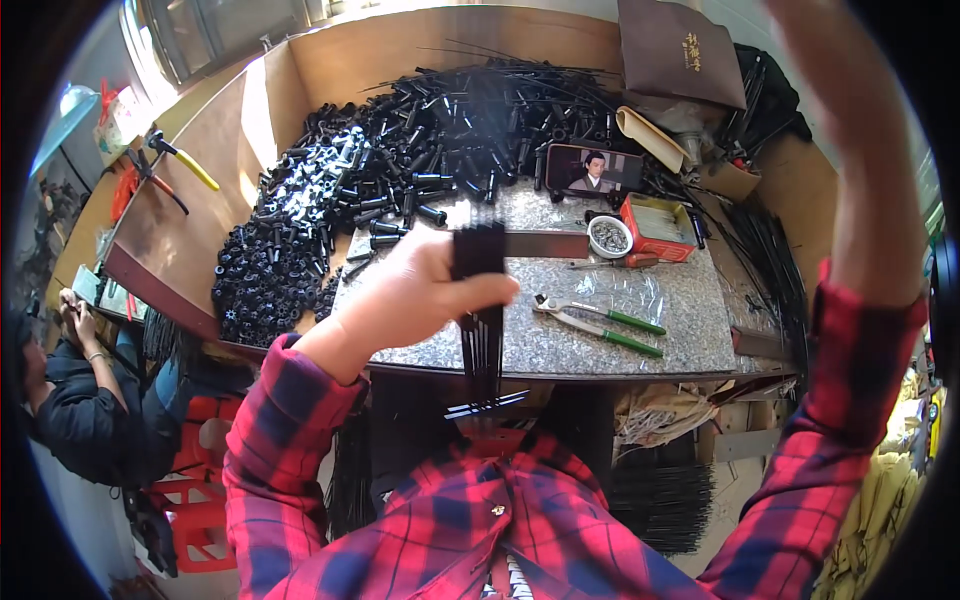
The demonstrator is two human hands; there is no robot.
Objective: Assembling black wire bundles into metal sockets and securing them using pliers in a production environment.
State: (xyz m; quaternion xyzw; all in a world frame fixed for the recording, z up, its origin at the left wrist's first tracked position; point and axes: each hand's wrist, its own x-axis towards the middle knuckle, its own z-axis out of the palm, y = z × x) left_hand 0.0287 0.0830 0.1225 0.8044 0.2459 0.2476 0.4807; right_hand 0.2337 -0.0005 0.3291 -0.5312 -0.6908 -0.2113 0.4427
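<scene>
My left hand (420, 290) is closed around an upright bundle of thin black rods (483, 350) that look like umbrella ribs. Their pale lower ends fan out just past the table's front edge, while the upper part of the bundle is smeared by motion. High at the upper right, my right hand (815, 30) is raised and blurred, its fingers cut off by the picture's edge. Green-handled pincers (605, 328) lie on the speckled grey board (690, 310), right of the bundle. Behind my left hand spreads a big heap of black plastic tube-like parts (330, 180).
A phone (595, 170) showing a video, a white cup of small metal bits (610, 237) and a red box (660, 228) stand at the right back. More black rods (765, 270) lie along the right side. Wooden walls (200, 200) edge the table. Another person (95, 400) sits at far left.
</scene>
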